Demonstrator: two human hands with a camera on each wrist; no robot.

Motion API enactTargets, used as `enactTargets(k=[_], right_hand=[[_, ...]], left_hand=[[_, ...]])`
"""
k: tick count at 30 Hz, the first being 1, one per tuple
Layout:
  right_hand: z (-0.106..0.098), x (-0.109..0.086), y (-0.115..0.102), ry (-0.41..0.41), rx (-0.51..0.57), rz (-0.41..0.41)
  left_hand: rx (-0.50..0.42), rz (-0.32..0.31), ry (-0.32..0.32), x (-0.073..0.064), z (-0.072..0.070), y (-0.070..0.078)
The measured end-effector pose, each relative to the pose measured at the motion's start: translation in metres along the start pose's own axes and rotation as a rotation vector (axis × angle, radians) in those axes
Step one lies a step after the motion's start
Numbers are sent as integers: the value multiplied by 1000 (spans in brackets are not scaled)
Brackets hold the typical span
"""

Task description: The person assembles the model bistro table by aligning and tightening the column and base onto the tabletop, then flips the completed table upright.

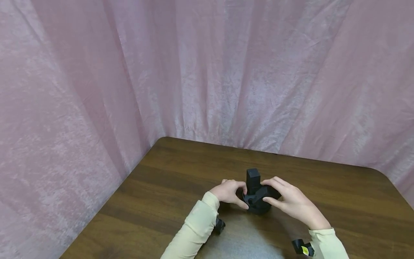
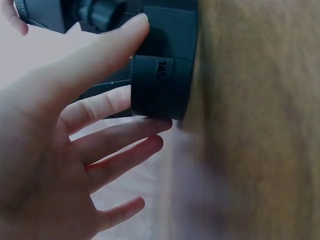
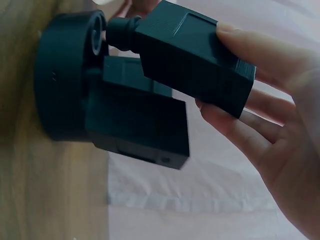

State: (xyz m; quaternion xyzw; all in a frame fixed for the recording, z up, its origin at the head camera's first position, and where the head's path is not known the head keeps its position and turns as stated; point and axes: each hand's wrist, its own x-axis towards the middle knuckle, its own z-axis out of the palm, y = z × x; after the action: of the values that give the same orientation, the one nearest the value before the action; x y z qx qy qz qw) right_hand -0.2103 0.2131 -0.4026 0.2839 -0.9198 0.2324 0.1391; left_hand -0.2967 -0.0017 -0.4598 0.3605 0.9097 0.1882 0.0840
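A round black base stands on the wooden table, raised lettering on its side. My left hand holds its rim between thumb and fingers; the other fingers of that hand spread out below in the left wrist view. My right hand grips a black box-shaped piece with a round neck by its far end. That piece is tilted, its neck close to a round hole in the base; whether they touch I cannot tell. Other black box-shaped pieces stick up from the base, one upright block among them.
The brown wooden table has rounded far corners. Pink curtains hang behind it and along its left side. A greyish patch shows on the near tabletop. Black wrist devices sit by the cream sleeves.
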Motion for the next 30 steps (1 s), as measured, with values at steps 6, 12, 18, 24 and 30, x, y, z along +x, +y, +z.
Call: enactTargets(k=[6,12,18,24,30], right_hand=[[8,3,0,35,-70,-46],[11,3,1,45,-79,-64],[11,2,2,-4,-47,-72],[7,1,4,-88,25,-26],[5,0,7,-159,50,1]], left_hand=[[-25,29,5,-1,-4,1],[-41,35,0,-1,-4,3],[-57,21,-18,-1,-2,2],[-55,25,-15,-1,-3,2],[-49,34,-6,-1,-2,1]])
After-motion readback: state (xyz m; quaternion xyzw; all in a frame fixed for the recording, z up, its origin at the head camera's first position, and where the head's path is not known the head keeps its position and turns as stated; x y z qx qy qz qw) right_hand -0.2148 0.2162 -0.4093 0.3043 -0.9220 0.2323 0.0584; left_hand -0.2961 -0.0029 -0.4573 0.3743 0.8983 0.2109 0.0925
